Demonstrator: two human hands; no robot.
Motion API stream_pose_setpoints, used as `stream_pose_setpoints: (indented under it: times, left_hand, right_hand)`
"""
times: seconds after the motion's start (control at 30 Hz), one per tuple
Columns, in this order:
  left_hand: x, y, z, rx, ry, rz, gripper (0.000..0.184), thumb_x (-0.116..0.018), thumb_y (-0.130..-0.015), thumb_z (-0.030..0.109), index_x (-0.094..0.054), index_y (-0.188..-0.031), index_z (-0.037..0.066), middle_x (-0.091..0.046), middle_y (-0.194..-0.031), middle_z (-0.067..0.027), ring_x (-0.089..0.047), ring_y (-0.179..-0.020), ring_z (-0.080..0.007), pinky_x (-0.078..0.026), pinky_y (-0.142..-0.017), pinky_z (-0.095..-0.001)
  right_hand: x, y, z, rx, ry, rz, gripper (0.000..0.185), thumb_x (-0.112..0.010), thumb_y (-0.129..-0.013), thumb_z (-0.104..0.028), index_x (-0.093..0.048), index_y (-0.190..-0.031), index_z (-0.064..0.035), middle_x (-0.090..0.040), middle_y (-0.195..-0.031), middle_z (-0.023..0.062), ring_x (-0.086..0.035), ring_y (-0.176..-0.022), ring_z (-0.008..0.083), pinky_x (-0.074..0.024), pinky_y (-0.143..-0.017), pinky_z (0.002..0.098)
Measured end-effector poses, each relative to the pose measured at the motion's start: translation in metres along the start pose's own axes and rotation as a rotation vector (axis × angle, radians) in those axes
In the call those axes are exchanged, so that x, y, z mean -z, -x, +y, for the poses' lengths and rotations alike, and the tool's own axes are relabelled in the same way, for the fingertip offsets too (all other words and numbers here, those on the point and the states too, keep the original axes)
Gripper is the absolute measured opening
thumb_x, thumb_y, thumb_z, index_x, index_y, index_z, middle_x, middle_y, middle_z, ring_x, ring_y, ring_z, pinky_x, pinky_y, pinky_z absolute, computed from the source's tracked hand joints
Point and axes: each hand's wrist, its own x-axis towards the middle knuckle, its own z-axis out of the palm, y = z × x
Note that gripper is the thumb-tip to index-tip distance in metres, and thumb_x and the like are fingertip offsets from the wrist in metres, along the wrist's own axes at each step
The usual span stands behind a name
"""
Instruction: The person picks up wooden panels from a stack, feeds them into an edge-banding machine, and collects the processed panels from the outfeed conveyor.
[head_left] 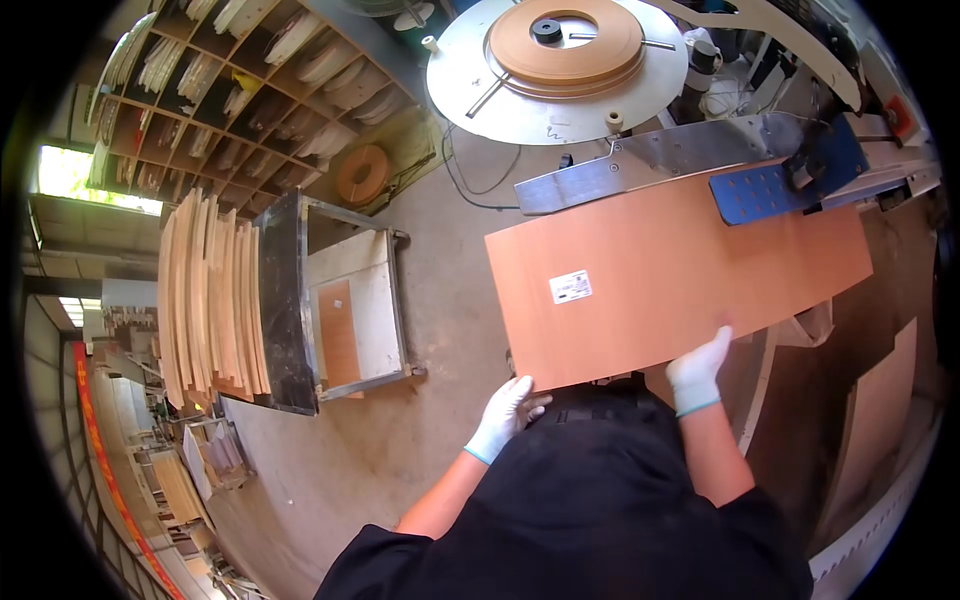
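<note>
A large wood-coloured panel (pixel 640 290) with a white label (pixel 571 287) lies in front of me, its far edge along the metal guide of a machine and partly under a blue perforated plate (pixel 760 193). My left hand (pixel 507 412), in a white glove, grips the panel's near left corner, with the fingers partly beneath it. My right hand (pixel 700 370), also gloved, holds the near edge farther right, thumb on the top face and the other fingers mostly hidden.
A disc with a roll of edge strip (pixel 565 40) stands beyond the guide (pixel 655 155). To the left are a cart (pixel 395 300), a stack of boards (pixel 215 300) and shelves of strip rolls (pixel 250 90). Another board (pixel 870 420) leans at right.
</note>
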Motion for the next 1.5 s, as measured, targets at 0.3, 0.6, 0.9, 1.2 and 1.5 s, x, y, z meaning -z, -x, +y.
stream_pose_setpoints:
  times: [0.3, 0.6, 0.9, 1.2, 1.5]
  left_hand:
    - [0.079, -0.043, -0.016, -0.074, -0.587, 0.064, 0.039, -0.058, -0.097, 0.036, -0.063, -0.113, 0.001, -0.069, -0.107, -0.0128, -0.065, -0.099, -0.0196, -0.049, -0.088, -0.031]
    - [0.247, -0.003, -0.016, 0.025, -1.082, 0.26, 0.042, -0.057, -0.096, 0.037, -0.066, -0.105, -0.004, -0.071, -0.093, -0.0112, -0.063, -0.083, -0.018, -0.049, -0.077, -0.0312]
    - [0.228, 0.024, 0.025, 0.117, -1.056, 0.243, 0.031, -0.056, -0.098, 0.029, -0.064, -0.108, 0.001, -0.07, -0.099, -0.0091, -0.064, -0.086, -0.015, -0.049, -0.074, -0.0277]
    - [0.132, -0.006, 0.026, 0.068, -1.058, 0.067, 0.035, -0.055, -0.098, 0.032, -0.063, -0.116, 0.002, -0.068, -0.109, -0.0068, -0.062, -0.099, -0.0157, -0.047, -0.083, -0.0284]
    - [0.123, -0.001, 0.011, -0.007, -1.055, 0.009, 0.032, -0.057, -0.098, 0.025, -0.062, -0.119, 0.001, -0.068, -0.11, -0.007, -0.061, -0.098, -0.0129, -0.047, -0.084, -0.0259]
  right_hand:
    - [-0.004, -0.03, -0.066, 0.049, -0.018, -0.053, 0.058, -0.038, -0.098, -0.049, -0.043, -0.141, -0.0106, -0.046, -0.145, 0.0071, -0.044, -0.131, 0.0294, -0.0359, -0.108, 0.0468]
    - [-0.01, 0.018, 0.002, -0.106, -0.117, -0.039, 0.061, -0.035, -0.099, -0.053, -0.043, -0.141, -0.0096, -0.048, -0.143, 0.0094, -0.048, -0.128, 0.031, -0.0375, -0.108, 0.047]
    - [-0.002, 0.0, -0.003, 0.104, -0.141, 0.138, 0.053, -0.05, -0.097, -0.044, -0.044, -0.139, -0.0114, -0.054, -0.136, 0.0072, -0.054, -0.122, 0.0258, -0.0448, -0.101, 0.0402]
    - [0.029, -0.021, -0.003, -0.069, -0.226, -0.017, 0.032, -0.052, -0.099, -0.038, -0.061, -0.107, -0.0083, -0.069, -0.089, 0.0071, -0.066, -0.075, 0.0192, -0.0543, -0.068, 0.0333]
    - [0.039, 0.023, 0.065, -0.433, 0.328, -0.117, 0.029, -0.05, -0.098, -0.031, -0.061, -0.106, -0.0049, -0.068, -0.095, 0.0093, -0.064, -0.079, 0.0169, -0.0535, -0.071, 0.032]
